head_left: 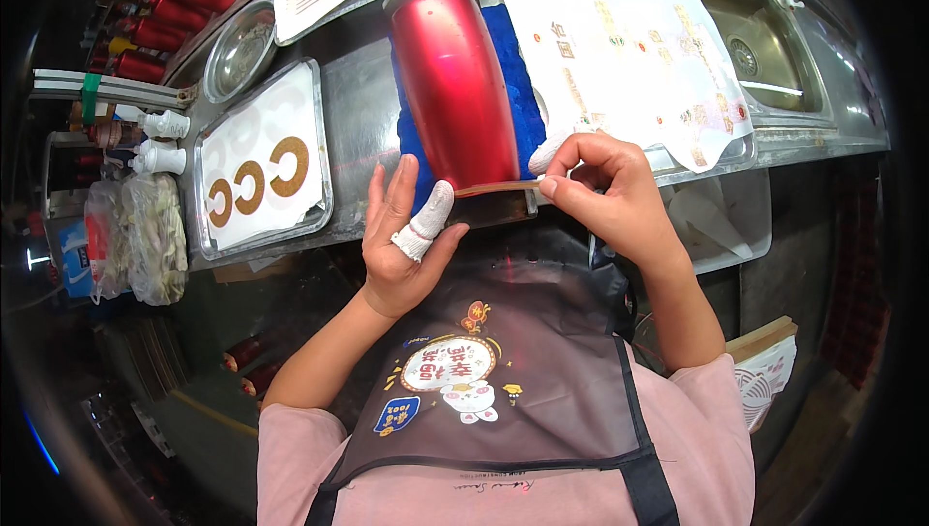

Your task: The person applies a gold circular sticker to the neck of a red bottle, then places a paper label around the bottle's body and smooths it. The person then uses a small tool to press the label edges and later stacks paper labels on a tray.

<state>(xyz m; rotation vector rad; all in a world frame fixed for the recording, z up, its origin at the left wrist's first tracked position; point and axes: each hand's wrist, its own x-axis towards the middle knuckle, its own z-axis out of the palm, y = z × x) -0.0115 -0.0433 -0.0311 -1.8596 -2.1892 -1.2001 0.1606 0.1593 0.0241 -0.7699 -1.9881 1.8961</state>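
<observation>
A glossy red rounded metallic bottle (pixel 455 81) lies on a blue cloth (pixel 527 110) upon the grey metal bench (pixel 358 90). Left of the bottle, a clear rectangular tray (pixel 326 158) carries a white sheet (pixel 269 144); farther back sits a round silver bowl (pixel 242 47). Right of the bottle lies a large white printed sheet (pixel 629 71), then a rectangular steel sink (pixel 764 32). At the bottle's near end, a thin brown strip (pixel 498 186) spans left hand (pixel 404 245) to right hand (pixel 610 192).

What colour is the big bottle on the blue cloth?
The bottle is shiny red; the head view shows it.

We count two hands (pixel 389 270), one strip (pixel 498 186), one cloth (pixel 521 66) under one red bottle (pixel 460 81), three gold arcs (pixel 249 199), one bowl (pixel 225 39), one sink (pixel 779 37) and perhaps two white bottles (pixel 160 159).
</observation>
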